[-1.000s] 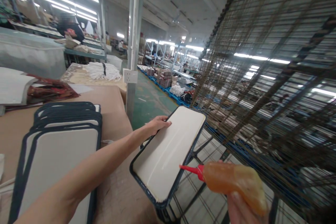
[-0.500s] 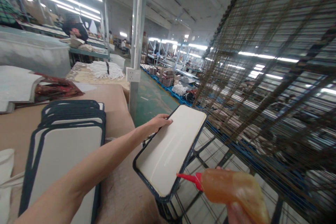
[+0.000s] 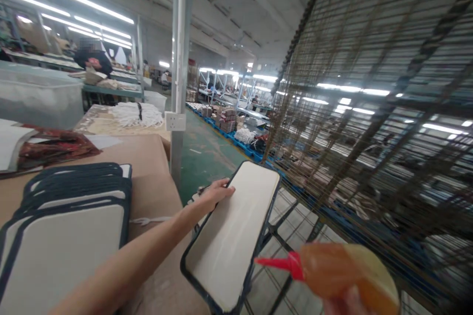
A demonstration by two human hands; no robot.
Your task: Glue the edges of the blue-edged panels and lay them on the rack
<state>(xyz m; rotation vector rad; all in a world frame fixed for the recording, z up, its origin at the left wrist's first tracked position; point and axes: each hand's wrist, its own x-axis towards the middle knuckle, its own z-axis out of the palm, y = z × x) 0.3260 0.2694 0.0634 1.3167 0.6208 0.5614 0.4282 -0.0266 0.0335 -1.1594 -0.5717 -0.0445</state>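
Note:
A cream panel with a dark blue rim (image 3: 236, 236) is tilted in front of me, and my left hand (image 3: 220, 192) grips its upper left edge, thumb on the face. My right hand (image 3: 345, 300), partly cut off by the bottom edge, is closed around an amber glue bottle (image 3: 332, 270) with a red nozzle. The nozzle tip is at the panel's right rim, low down; whether it touches is hard to tell. Similar rimmed panels (image 3: 70, 251) lie in an overlapping stack on the table at left.
A brown-covered table (image 3: 148, 157) holds the stack, red material and papers. A metal post (image 3: 179, 59) with a socket stands beyond it. On the right rises a wire rack (image 3: 351, 83). A person (image 3: 92, 59) stands at the back left.
The view has turned a little, so the table and post sit further left and lower. The bottle has moved slightly right and down relative to the panel, still in my right hand.

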